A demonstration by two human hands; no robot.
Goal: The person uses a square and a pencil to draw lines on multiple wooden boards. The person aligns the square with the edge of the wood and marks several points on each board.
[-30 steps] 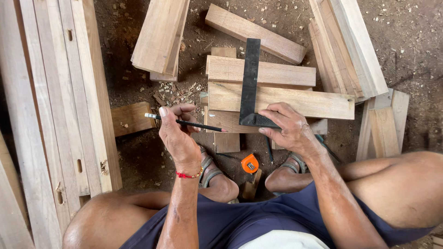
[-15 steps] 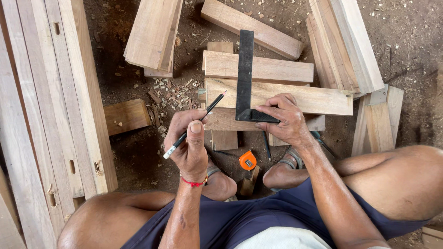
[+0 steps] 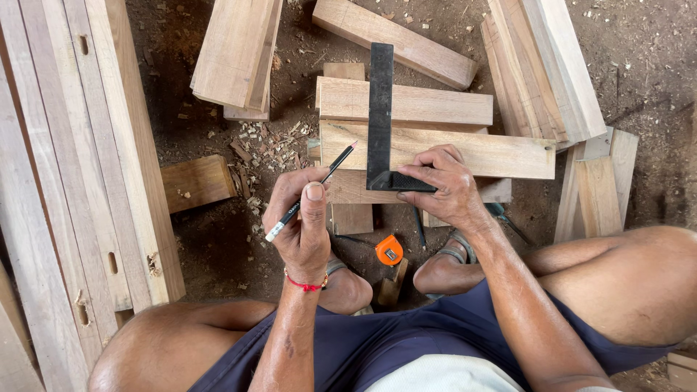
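My left hand holds a black pencil with its tip pointing up and right toward a light wooden plank. A red thread circles that wrist. My right hand presses the stock of a black try square against the plank's near edge. The square's blade runs away from me across this plank and a second plank behind it. The pencil tip hovers just left of the blade, close to the plank's left end.
Long mortised frame pieces lie at the left. More boards and offcuts lie on the dirt floor, with stacked planks at the right. An orange tape measure sits between my feet, near wood chips.
My left hand turned the pencil from lying sideways to pointing at the plank beside the square's blade. My right hand kept the square pressed in place.
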